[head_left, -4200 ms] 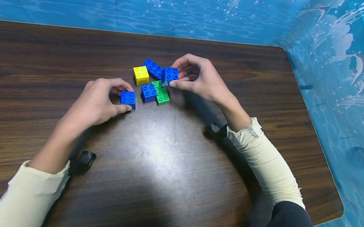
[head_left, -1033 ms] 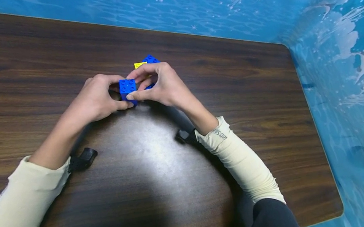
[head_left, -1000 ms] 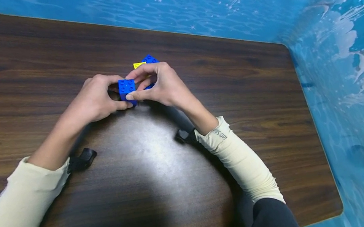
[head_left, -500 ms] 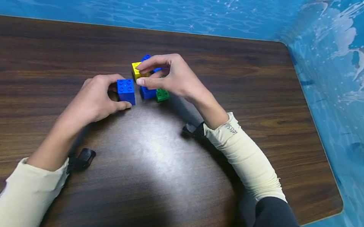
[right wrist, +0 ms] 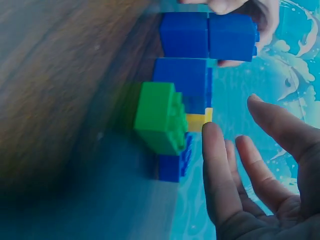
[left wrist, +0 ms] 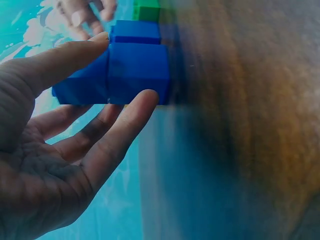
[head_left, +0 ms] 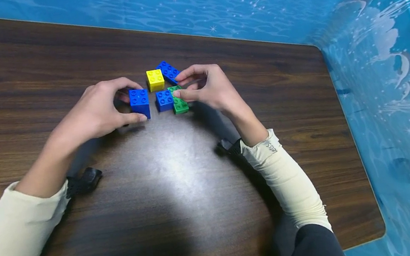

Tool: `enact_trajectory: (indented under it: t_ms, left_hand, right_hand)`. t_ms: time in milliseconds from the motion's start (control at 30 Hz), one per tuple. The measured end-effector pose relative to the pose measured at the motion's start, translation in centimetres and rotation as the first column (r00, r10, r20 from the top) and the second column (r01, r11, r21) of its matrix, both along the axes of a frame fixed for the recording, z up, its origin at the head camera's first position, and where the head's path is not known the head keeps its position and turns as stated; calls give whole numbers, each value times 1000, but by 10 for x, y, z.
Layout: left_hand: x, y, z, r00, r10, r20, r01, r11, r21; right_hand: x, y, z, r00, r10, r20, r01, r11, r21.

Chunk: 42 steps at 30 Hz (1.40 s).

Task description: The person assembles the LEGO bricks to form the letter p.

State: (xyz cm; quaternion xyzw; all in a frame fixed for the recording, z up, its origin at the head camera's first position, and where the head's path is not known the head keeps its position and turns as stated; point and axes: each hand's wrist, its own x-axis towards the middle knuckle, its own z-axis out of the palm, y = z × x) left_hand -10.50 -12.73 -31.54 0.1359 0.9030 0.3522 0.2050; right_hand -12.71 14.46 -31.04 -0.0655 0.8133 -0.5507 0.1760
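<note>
Two square blue bricks stand stacked on the table, and my left hand holds them between its thumb at the front and its fingers behind. In the left wrist view, the seam between the two bricks is visible. Over the green brick hovers my right hand, thumb and fingers apart with nothing between them; the right wrist view shows its fingertips clear of the bricks. A single square blue brick lies against the green one. Behind are a yellow brick and a long blue brick, partly hidden by fingers.
The dark wooden table extends toward me and to both sides. A blue sea-patterned sheet with dolphins hangs beyond its back and right edges. Both wrists wear black camera mounts.
My right hand has carried its blue brick onto the left hand's brick, let go and moved back right over the green brick. The left forearm has shifted slightly left.
</note>
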Motion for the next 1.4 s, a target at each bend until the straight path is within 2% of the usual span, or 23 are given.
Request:
enact_trajectory:
  t_ms: [200, 333, 567, 800, 933, 1167, 1400]
  left_hand:
    - [4, -2, 6, 997, 17, -77, -13, 999, 47]
    - [5, -2, 8, 995, 22, -96, -17, 998, 54]
    - [6, 0, 7, 995, 47, -90, -39, 995, 89]
    - [5, 0, 5, 996, 61, -69, -55, 995, 87]
    - [5, 1, 6, 996, 65, -55, -61, 995, 84]
    - [6, 2, 5, 996, 72, -53, -66, 993, 101]
    - [6, 3, 4, 997, 63, -52, -57, 992, 109]
  right_hand:
    - [3, 8, -8, 994, -46, 99, 44, 999, 20]
    - [4, 9, -15, 990, -34, 138, 25, 998, 63]
    - [4, 3, -27, 990, -4, 140, -23, 982, 187]
    - [2, -4, -27, 994, -27, 110, -12, 941, 339]
    - [0, -7, -27, 993, -48, 111, 3, 929, 371]
    - [-1, -5, -26, 986, -58, 159, 13, 963, 269]
    - [-2, -2, -26, 981, -89, 175, 45, 970, 237]
